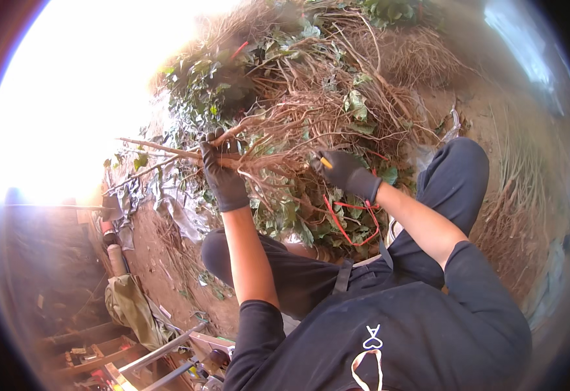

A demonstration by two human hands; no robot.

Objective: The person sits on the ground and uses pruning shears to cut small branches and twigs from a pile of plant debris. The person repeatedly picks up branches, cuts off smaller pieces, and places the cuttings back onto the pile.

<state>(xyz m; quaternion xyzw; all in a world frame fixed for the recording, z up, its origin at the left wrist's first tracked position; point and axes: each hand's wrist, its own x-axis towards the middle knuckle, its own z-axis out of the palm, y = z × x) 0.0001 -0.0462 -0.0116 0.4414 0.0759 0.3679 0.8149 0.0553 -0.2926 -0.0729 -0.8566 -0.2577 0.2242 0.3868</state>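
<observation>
My left hand [226,188], in a dark glove, is closed around the woody stems [165,148] of a few bare-root plants. Their thin, tangled roots [277,161] spread rightward towards my other hand. My right hand [348,173], gloved too, grips a small tool with a yellow-orange handle [326,162] beside the root ends; its working end is hidden. Below that hand, a loop of red cord or strap [355,243] lies on green leaves [302,229]. Beyond both hands rises a heap of rooted stems and leaves [309,68].
Another bundle of rooted stems [514,195] lies on the soil at right. Crumpled plastic sheeting [179,207] is on the left. Nearer at lower left are a khaki cloth item [128,308] and a wooden frame [104,357] among assorted tools. Glare washes out the upper left.
</observation>
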